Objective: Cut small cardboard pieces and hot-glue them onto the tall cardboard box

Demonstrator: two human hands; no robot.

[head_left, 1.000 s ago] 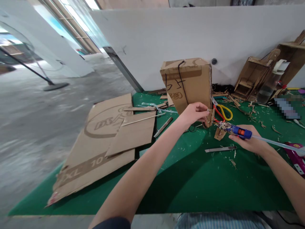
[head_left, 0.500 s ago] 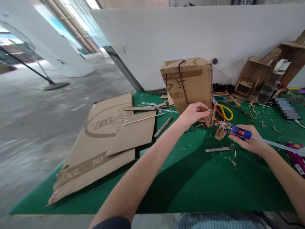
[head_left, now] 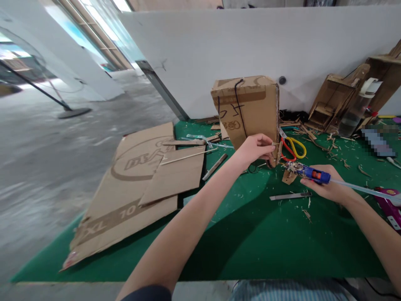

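My left hand (head_left: 255, 149) pinches the lower right corner of an upright cardboard box (head_left: 253, 108), which has a dark cord over its face. In my right hand (head_left: 328, 186) is a blue glue gun (head_left: 315, 174) with a long clear glue stick out of its back. Its tip, covered in shavings, points left, close to the held corner. A small cardboard piece (head_left: 288, 176) lies under the tip. Just behind are scissors (head_left: 296, 148) with red and yellow handles. Nearer to me a cutter knife (head_left: 290, 196) lies flat.
Flat cardboard sheets (head_left: 134, 179) cover the left of the green table (head_left: 250, 251). At the right stand a clear bottle (head_left: 355, 110) and cardboard structures (head_left: 328, 100), with a phone (head_left: 379, 142) and a magenta tool (head_left: 390, 209) nearby. A white panel (head_left: 194, 54) rises behind.
The glue gun's tip has shifted very slightly at the held corner. My left hand and the box have barely moved.
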